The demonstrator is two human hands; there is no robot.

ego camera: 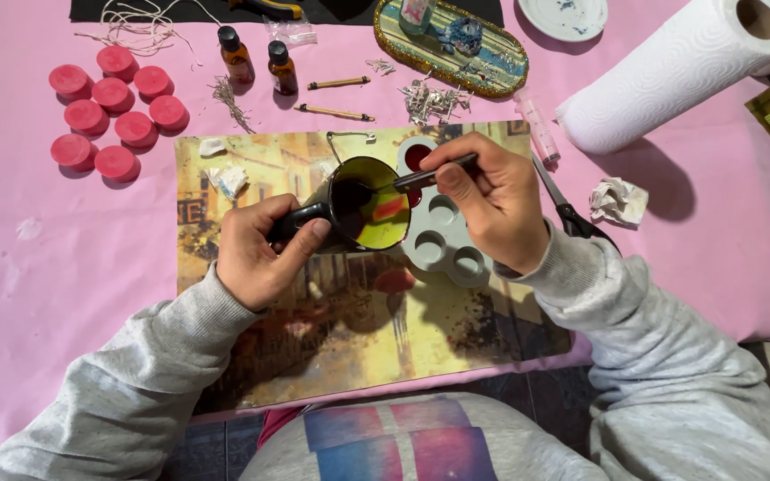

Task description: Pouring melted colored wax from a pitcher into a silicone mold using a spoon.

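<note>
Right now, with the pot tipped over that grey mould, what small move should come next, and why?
Probably tilt the pot a little further. The left hand holds its handle, the right hand holds a stick at the rim, and only one cup of the mould looks filled with red; the rest show grey.

I have only one view, from the camera on the person's head, and it looks steeply down over the grey sleeves (135, 374) onto the pink table (64, 267) in front of the body. It sits close, so the left hand (256, 254) and right hand (492, 200) fill the middle of the frame over the placemat (358, 338), while the knees show at the bottom edge. The far side of the table reaches the top edge, where the paper roll (670, 71) is cut at the corner.
</note>
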